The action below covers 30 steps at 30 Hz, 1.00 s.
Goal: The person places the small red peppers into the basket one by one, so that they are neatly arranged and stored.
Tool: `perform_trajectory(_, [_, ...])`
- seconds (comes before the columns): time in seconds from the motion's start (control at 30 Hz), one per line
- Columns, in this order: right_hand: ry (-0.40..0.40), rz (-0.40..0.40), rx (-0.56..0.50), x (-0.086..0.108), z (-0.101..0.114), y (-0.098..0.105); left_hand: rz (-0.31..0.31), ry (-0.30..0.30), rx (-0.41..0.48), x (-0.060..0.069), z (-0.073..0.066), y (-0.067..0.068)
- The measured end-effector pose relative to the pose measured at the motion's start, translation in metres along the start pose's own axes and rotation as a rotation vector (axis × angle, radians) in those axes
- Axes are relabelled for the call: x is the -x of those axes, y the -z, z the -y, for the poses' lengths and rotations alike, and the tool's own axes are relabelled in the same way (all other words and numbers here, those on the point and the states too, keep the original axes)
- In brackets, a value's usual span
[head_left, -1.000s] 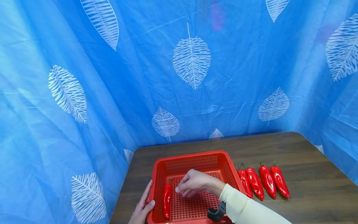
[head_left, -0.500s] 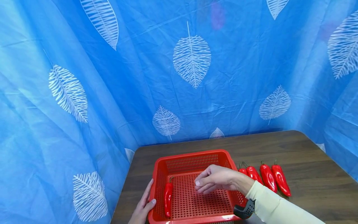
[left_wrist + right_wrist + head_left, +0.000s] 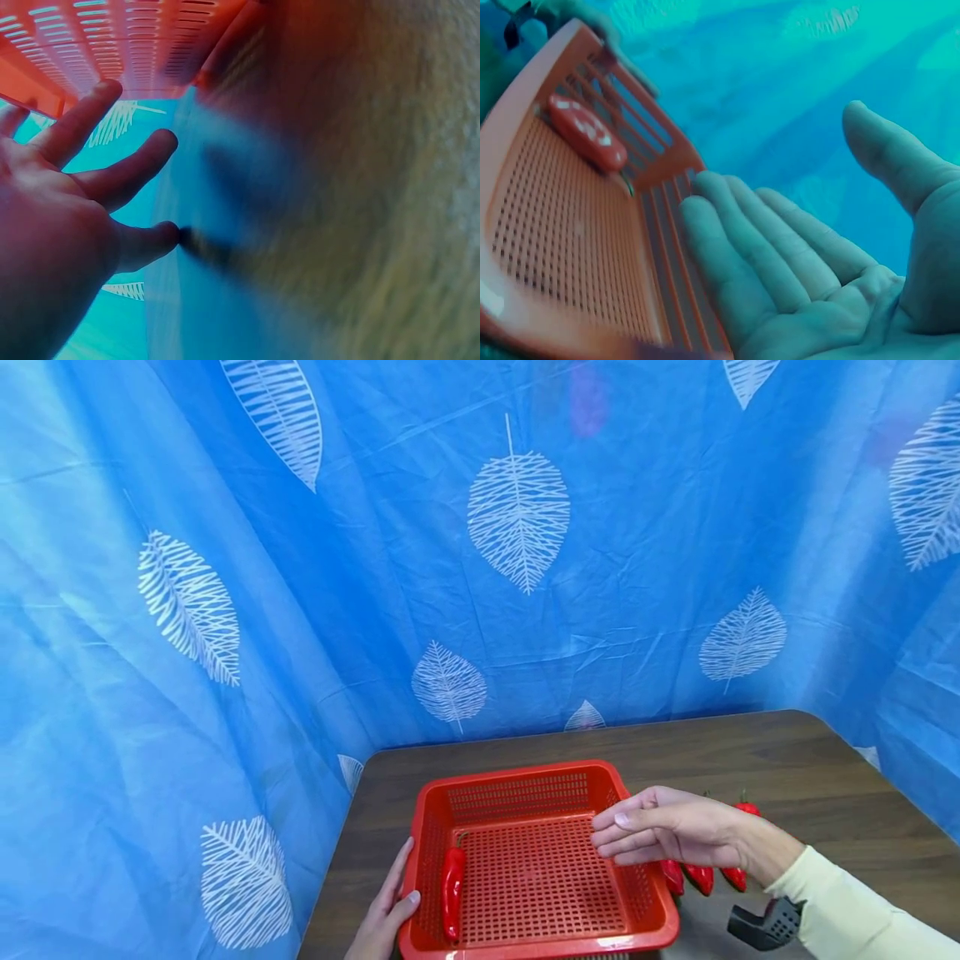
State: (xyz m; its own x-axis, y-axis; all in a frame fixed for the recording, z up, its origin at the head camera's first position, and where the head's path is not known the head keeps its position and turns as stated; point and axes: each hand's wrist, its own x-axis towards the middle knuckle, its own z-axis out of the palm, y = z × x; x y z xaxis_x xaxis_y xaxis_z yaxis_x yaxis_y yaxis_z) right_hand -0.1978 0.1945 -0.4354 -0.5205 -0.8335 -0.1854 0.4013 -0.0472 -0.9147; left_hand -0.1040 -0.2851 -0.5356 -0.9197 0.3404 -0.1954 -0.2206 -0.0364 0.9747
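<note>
A red plastic basket [image 3: 517, 768] with slotted walls stands on the table. One glossy red chili pepper [image 3: 453, 893] lies along its left inner side; the right wrist view shows this chili [image 3: 589, 135] too. My left hand [image 3: 381, 910] rests against the basket's left wall, its fingers extended and spread in the left wrist view. Over the right rim hovers my right hand [image 3: 667, 828], fingers straight, thumb apart from them, holding nothing. Beyond the basket, several more red chili peppers [image 3: 699, 878] lie on the table, partly hidden behind my right hand and forearm.
The dark wooden table [image 3: 810, 760] extends behind and to the right of the basket. A blue curtain [image 3: 360, 568] with white leaf prints hangs around the table's back and sides. A black device [image 3: 765, 925] is worn on my right wrist.
My right hand has moved right, from beside the chili in the basket to over the right rim, and its fingers have straightened. My left hand stays at the left wall.
</note>
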Motion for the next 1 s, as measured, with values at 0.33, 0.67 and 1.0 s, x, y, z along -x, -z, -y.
perform_trajectory(0.33, [0.005,0.076,-0.123,0.060,0.002,0.040,0.009,-0.014,-0.004,-0.001,0.002,0.003])
perform_trajectory(0.67, [-0.012,0.066,-0.211,0.116,-0.008,0.084,0.030,-0.041,0.007,-0.001,0.003,0.001])
perform_trajectory(1.0, [-0.072,-0.048,-0.269,0.166,-0.018,0.130,0.009,-0.045,-0.022,-0.001,0.002,0.001])
